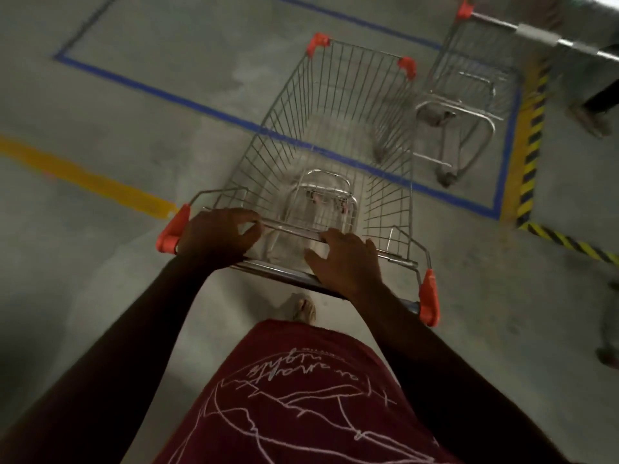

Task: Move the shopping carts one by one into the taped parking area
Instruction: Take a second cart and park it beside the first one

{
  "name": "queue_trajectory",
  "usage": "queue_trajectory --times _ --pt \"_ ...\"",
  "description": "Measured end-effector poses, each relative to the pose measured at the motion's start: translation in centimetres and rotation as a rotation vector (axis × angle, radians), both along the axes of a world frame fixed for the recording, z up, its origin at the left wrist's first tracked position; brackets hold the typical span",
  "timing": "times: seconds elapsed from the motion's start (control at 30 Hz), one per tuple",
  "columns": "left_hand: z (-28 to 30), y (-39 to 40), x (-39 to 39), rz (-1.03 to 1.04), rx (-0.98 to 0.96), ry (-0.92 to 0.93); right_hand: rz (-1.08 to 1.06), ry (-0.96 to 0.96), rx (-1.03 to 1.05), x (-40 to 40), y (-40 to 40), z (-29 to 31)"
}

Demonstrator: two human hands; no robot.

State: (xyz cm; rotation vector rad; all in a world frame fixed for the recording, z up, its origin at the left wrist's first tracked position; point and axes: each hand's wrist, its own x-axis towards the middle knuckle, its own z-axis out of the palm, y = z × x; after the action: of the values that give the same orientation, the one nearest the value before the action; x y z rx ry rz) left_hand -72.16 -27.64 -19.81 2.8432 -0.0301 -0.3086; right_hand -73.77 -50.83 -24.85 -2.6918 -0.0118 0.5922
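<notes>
So, progress report from behind the handle: one cart (465,92) is already sitting inside the blue taped box (160,90), up ahead of my hands and off to the right, tucked near the corner where the blue line meets the yellow-and-black hazard stripe (532,135). That one looks done to me. The cart I'm on now (335,142) is only partway in. Its nose with the two orange corner caps is past the near tape line, but the handle end and my hands are on the outside of it, so I'd call this one roughly half parked.

Grip-wise: my left hand (217,239) is curled round the handle bar (284,276) right next to the orange end cap on that side. My right hand (345,259) is resting on top of the bar further along, fingers spread and pretty loose, not really wrapped around anything, more pushing than gripping.

The cart's long axis runs straight away from my hands, nose pointing forward and leaning a bit right, toward the parked cart. Its front right corner is near that one's basket; I can't tell if they touch.

What's left, as I judge it: get the back end over the line. There's another handle (536,36) poking in at the far right, blurry, so probably at least one more cart to fetch.
</notes>
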Motion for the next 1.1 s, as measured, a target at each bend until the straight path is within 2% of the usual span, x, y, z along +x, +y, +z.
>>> queue_trajectory --times 0.23,0.4,0.5,0.57,0.67,0.7,0.8,0.93,1.1 --pt "-1.1 1.9 8.0 0.110 0.006 -0.044 0.065 -0.054 -0.012 9.2 1.6 -0.1" --pt "-1.5 3.3 14.9 0.121 -0.029 -0.069 -0.033 -0.413 0.022 15.4 2.3 -0.4" --pt "-1.9 3.9 20.4 0.128 -0.004 -0.075 -0.095 -0.523 0.054 19.8 2.9 0.2" --pt "-2.1 4.1 24.5 0.103 0.000 -0.068 -0.082 -0.459 0.030 23.5 3.3 1.1" --pt "-2.4 4.4 30.5 0.065 -0.017 -0.080 -0.007 -0.111 -0.131 29.6 3.5 2.5" --pt "-2.5 4.5 32.7 0.051 -0.013 -0.065 0.002 -0.054 -0.174 31.5 3.3 2.6" --pt "-2.8 4.3 39.0 -0.001 -0.021 -0.024 -0.073 -0.050 -0.242 35.9 1.7 2.8" --pt "-2.9 3.5 46.4 -0.070 -0.066 -0.038 -0.276 -0.242 -0.278 39.7 -0.3 2.9" --pt "-3.1 1.8 54.0 -0.105 -0.113 -0.074 -0.298 -0.168 -0.247 46.6 -1.3 4.4"
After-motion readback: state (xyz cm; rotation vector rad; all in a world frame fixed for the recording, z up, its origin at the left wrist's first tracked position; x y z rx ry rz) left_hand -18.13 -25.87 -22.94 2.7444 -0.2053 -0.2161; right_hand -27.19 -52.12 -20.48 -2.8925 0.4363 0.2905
